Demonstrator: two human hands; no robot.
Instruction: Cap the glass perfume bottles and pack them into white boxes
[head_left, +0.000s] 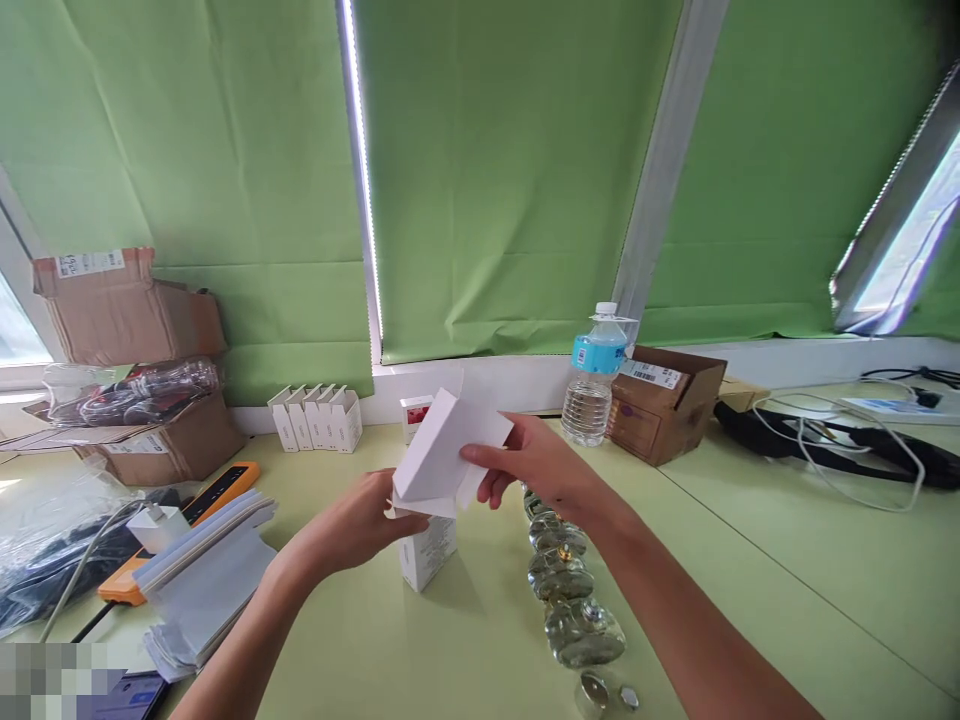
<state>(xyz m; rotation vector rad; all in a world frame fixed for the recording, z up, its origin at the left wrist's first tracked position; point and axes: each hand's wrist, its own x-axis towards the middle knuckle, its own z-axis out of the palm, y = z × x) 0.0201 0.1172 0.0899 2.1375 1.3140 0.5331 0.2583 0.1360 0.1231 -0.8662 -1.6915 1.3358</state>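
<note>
A blank white cardboard piece (442, 450), folded into a box-like shape with flaps, is tilted in front of me. My right hand (517, 465) pinches its right side between thumb and fingers. Directly below stands a white box (427, 553) with small print on its side. My left hand (375, 515) closes round the top of this box, its thumb across the front; the white piece hides where they meet. To the right, several round clear glass bottles (583, 632) form a row, partly covered by my right forearm. A silvery cap (592, 692) lies at the near end.
Several white boxes (315, 420) stand side by side at the back; another with a red patch (415, 415) is behind my hands. A water bottle (592, 385) and brown carton (660, 405) stand back right. Papers (210, 580), an orange power strip (180, 530) and stacked cartons (127, 310) occupy the left.
</note>
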